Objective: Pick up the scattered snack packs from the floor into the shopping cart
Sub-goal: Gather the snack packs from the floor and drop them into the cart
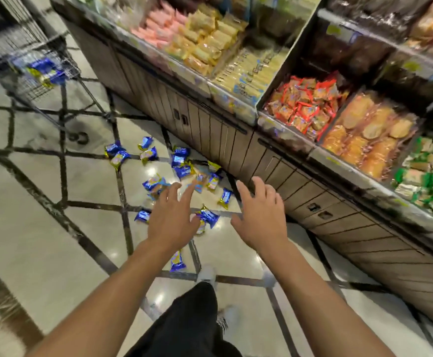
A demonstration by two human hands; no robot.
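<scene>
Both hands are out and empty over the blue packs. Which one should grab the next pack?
Probably the left hand: it hovers over the thickest cluster, with a blue pack beside its thumb. The right hand hangs nearer the shelf base, where fewer packs lie. Both hands are open.

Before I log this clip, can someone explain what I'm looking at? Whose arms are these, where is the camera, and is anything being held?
There is no machine here. A person wears a wide-angle camera on the head, so the single picture looks forward and down over their own bare arms. The left hand and right hand are both stretched out with fingers spread, above the floor; neither holds anything. On the tiled floor lie scattered blue and gold snack packs, many near the base of the display shelf, one close to the person's shoe. The shopping cart stands at upper left and already has a few similar packs in it. The picture is motion-blurred, so the wrapper print cannot be read.
</scene>
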